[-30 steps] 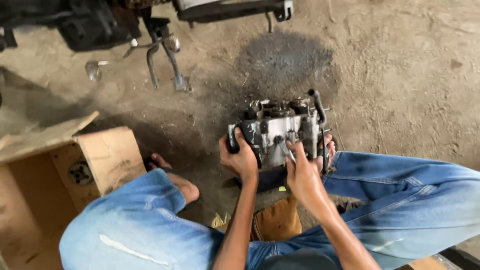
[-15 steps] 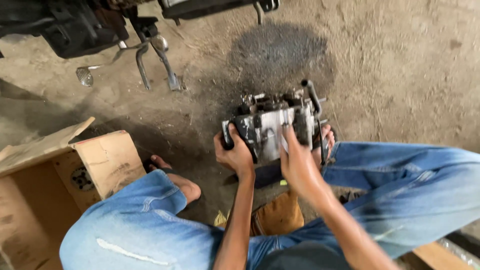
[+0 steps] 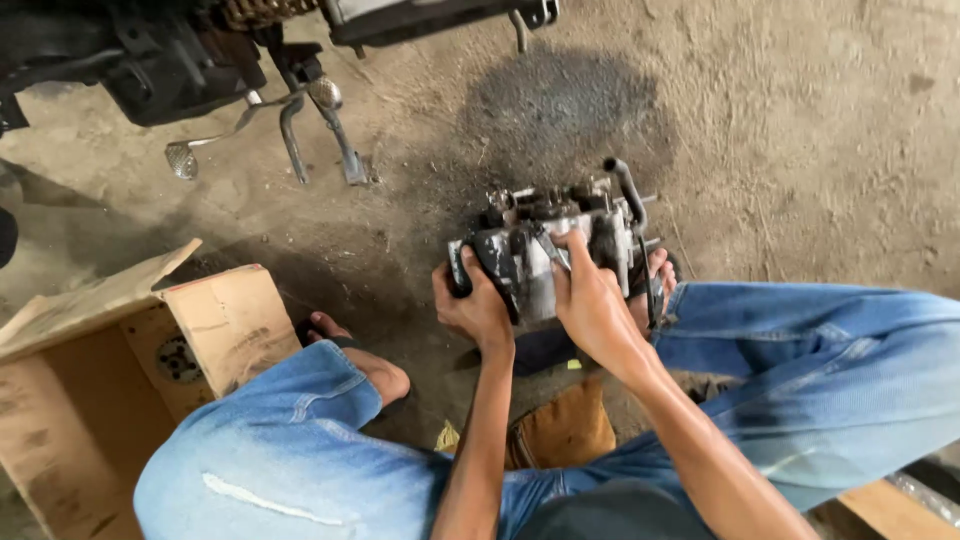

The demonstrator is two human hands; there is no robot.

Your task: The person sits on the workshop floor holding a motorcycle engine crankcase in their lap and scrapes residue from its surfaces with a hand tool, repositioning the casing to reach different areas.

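Greasy metal engine part (image 3: 545,255), grey and black, sits centre frame, slightly right, held upright just above the concrete floor (image 3: 820,130) between the person's knees. A black curved hose (image 3: 628,190) rises from its upper right corner. Small fittings along its top edge; detail too dark to read.

Left hand (image 3: 475,305) is wrapped around the part's left end, fingers curled closed on the casing, thumb on the front face. Right hand (image 3: 592,300) is clamped over the front right of the part, fingers bent and pressing; a thin pale metal piece (image 3: 552,250) shows slanting beside the fingertips. Cannot tell whether it is a tool or belongs to the part.

Below the hands: blue jeans (image 3: 830,370) on both legs, bare foot in a sandal (image 3: 350,350) lower left of centre, a brown block (image 3: 560,430) under the forearms.

Behind the part, a dark oil stain (image 3: 565,105) on the floor. Upper left: underside of a motorcycle (image 3: 160,60) with foot lever and stand. Left edge: open cardboard box (image 3: 120,350).

Risk, as I judge it: the casing looks oily, so either grip could slip and drop the part onto the foot or concrete. Force through the right hand could also twist the part out of the left hand's hold, or snag the hose.
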